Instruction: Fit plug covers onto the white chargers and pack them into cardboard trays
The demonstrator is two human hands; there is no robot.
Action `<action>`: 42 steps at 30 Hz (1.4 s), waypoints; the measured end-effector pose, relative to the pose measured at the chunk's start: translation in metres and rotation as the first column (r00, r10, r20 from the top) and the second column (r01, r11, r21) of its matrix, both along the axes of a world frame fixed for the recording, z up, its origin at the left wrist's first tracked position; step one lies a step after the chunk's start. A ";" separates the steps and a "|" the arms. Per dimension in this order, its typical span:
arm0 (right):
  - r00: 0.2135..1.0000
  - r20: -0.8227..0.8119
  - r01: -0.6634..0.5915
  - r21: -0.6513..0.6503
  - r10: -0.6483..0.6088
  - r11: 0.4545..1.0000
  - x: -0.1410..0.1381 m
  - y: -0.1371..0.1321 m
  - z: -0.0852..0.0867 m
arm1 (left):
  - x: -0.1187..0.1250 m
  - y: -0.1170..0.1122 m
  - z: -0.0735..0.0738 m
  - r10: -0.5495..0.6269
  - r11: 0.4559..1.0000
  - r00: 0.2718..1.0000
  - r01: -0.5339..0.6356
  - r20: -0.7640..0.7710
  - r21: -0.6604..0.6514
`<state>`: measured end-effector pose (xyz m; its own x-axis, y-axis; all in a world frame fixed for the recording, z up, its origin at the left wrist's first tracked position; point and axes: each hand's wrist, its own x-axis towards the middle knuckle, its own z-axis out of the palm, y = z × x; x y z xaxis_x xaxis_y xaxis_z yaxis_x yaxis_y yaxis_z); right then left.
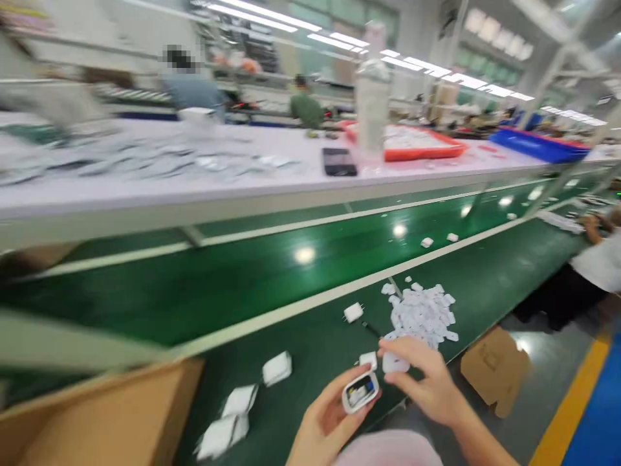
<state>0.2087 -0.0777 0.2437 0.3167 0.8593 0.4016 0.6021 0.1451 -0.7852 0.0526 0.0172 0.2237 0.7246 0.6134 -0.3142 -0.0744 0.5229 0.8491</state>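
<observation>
My left hand [327, 417] is closed around a white charger housing [359, 392], whose open end faces me and shows electronic parts inside. Between the thumb and fingers of my right hand [429, 375] is a flat white cover [395, 363], held apart from the housing and just to its right. Another white charger [369, 359] lies right behind the housing, partly hidden. A heap of white covers [422, 314] spreads beyond my right hand. Farther back lie a charger with prongs [354, 312] and a thin dark tool [371, 329].
Several white chargers [277, 369] lie at left on the green work surface [310, 343], near a cardboard box [165, 414]. Beyond runs a green conveyor belt [339, 243]. A white shelf [233, 184] carries a phone [339, 162] and a red tray [424, 154]. A co-worker's sleeve [599, 259] shows at right.
</observation>
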 end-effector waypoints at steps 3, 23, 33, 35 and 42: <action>0.967 0.051 -0.252 0.021 0.250 0.968 -0.003 0.014 0.011 | -0.015 -0.004 0.009 0.048 0.998 0.994 -0.045 0.100 -0.034; 0.716 0.123 -0.680 -0.099 0.687 0.727 -0.023 0.053 0.013 | -0.039 -0.003 0.008 0.152 0.988 0.981 -0.153 0.120 0.005; 0.833 -0.422 -0.465 -0.181 0.358 0.867 -0.028 0.038 0.001 | -0.030 -0.001 0.000 0.211 0.977 0.966 -0.212 0.151 -0.009; 0.750 -0.594 -0.479 -0.183 0.292 0.859 -0.032 0.036 -0.003 | -0.030 -0.001 0.002 0.216 0.975 0.966 -0.221 0.140 0.024; 0.716 -0.645 -0.466 -0.159 0.266 0.871 -0.046 0.029 0.006 | -0.036 -0.009 0.010 0.187 0.961 0.976 -0.205 0.107 0.187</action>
